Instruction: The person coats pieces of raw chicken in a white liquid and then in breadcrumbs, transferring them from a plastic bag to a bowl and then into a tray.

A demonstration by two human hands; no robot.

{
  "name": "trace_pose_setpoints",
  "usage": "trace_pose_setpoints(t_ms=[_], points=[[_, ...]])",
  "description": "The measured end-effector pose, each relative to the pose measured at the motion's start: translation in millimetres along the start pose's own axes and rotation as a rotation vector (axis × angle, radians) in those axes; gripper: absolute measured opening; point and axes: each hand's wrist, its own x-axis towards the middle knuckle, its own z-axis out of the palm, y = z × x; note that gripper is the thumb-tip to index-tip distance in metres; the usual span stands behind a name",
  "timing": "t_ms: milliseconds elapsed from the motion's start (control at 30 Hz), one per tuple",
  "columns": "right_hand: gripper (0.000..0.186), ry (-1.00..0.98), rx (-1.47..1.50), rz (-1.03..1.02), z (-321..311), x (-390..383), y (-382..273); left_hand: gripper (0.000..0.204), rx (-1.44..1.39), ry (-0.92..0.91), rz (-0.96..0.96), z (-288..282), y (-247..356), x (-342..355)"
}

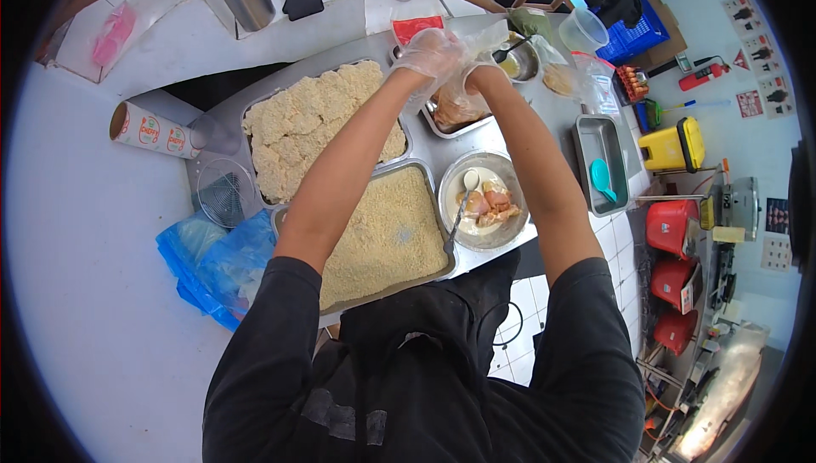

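Observation:
Both my arms reach to the far side of the metal table, over a tray of raw meat (pixel 459 113). My left hand (pixel 432 53), in a clear plastic glove, has its fingers curled close to the other hand; what they hold, if anything, is hidden. Thin clear plastic (pixel 486 38) bunches around my right hand (pixel 478 77), whose fingers I cannot make out. Between my forearms and body, a metal bowl (pixel 489 242) contains pale batter, raw chicken pieces (pixel 489 201) and a spoon (pixel 464 195). Left of it lies a tray of crumbs (pixel 387 238), with breaded pieces (pixel 319 119) in another tray beyond.
A wire strainer (pixel 225 193), blue plastic bags (pixel 217 263) and a paper-cup stack (pixel 157 131) are at the left. To the right stands a metal pan (pixel 586 144) with a teal scoop (pixel 602 178). A small bowl (pixel 523 62) and clear tub (pixel 584 31) stand behind my hands.

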Motion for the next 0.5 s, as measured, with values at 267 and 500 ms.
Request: trace_pose_setpoints(t_ms=[267,500], points=[[0.024,0.085,-0.032,0.007,23.6,4.4,7.5,0.041,-0.104,-0.056,-0.047,-8.4,1.8,-5.6],[0.028,0.229,-0.108,-0.012,45.9,15.3,-0.2,0.04,-0.108,-0.076,-0.011,0.2,-18.2,1.0]])
